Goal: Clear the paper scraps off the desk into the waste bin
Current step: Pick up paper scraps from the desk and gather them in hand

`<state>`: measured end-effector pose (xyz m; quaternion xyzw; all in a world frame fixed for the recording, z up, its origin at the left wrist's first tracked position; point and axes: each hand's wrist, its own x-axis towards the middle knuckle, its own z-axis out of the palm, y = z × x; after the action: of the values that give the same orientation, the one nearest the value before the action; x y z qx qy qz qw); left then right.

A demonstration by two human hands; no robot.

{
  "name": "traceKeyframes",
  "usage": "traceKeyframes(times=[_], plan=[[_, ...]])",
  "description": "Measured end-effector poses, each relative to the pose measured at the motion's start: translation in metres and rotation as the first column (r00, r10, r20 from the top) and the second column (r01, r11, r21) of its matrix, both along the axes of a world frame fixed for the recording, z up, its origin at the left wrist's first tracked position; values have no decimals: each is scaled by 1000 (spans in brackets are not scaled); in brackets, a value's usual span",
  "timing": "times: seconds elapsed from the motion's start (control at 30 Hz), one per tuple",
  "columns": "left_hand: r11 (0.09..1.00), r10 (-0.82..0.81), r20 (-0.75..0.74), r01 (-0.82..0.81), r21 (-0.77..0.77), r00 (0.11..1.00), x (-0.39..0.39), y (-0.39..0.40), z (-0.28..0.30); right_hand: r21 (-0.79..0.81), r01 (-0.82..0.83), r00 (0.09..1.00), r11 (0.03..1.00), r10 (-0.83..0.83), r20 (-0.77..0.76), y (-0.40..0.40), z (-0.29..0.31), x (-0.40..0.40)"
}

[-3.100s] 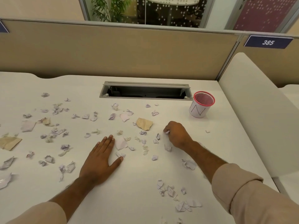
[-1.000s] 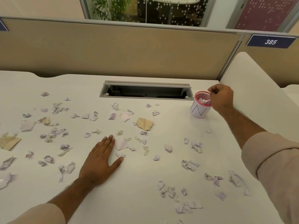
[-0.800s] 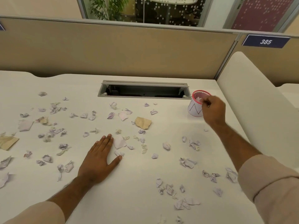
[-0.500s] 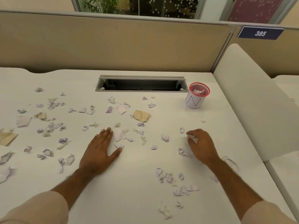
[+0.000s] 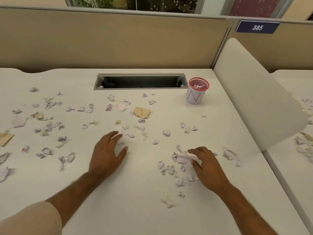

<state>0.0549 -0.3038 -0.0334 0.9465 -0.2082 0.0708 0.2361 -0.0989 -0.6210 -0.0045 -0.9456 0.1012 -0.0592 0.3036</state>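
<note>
Dozens of paper scraps (image 5: pixel 166 132) lie scattered over the table (image 5: pixel 135 200); we note only a few pieces inside the waste bin (image 5: pixel 197 90), which stands upright at the far right, within reach of that side. The right hand (image 5: pixel 205 164) curls its fingers round a white scrap in the near cluster, evidently gathering a load. The left hand (image 5: pixel 106 153) rests open, fingers relaxed, touching a scrap at its fingertips, seemingly as a brace

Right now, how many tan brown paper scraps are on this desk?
3 that I can tell: the largest tan scrap near the desk's middle, below the cable slot; a small tan scrap at left; another tan scrap at the left edge, partly cropped. Others may lie outside the view.
</note>
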Motion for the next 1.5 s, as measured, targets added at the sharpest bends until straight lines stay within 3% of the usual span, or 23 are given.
traceKeyframes(times=[0.13,0.2,0.27,0.33,0.47,0.63,0.9,1.1,1.17,1.27,1.37,1.5], plan=[[956,-293,-159,287,-58,943,-57,-44,8,36,0,977,999,7,-214,-5,-5,-22],[887,-444,-247,462,18,861,-82,-62,4,82,-39,965,996,59,-256,0,-5,-27],[842,-477,-293,526,118,829,-99,-73,-2,115,-70,962,991,97,-255,5,-5,-30],[840,-464,-299,521,148,834,-106,-75,-6,148,-96,958,984,131,-255,10,-5,-33],[877,-470,-213,481,-3,857,-107,-68,-5,170,-183,933,968,225,-282,20,-4,-39],[908,-418,-121,410,-86,900,-103,-58,3,133,-230,916,964,260,-306,34,-1,-36],[947,-319,-203,304,-102,926,-96,-57,4,48,-242,953,969,247,-177,54,-3,-21],[956,-290,-293,260,-137,911,-102,-60,11,50,-124,986,991,128,-103,56,-4,-14],[952,-302,-344,303,-54,889,-104,-61,13,110,-128,982,986,142,-125,55,-3,-15],[934,-319,-361,355,35,876,-106,-66,13,178,-172,936,969,217,-277,56,-3,-19],[944,-313,-364,329,-17,877,-109,-69,12,111,-173,930,979,199,-308,62,-4,-18],[957,-289,-350,274,-93,891,-106,-67,12,27,-180,961,983,182,-208,75,-9,-17]])
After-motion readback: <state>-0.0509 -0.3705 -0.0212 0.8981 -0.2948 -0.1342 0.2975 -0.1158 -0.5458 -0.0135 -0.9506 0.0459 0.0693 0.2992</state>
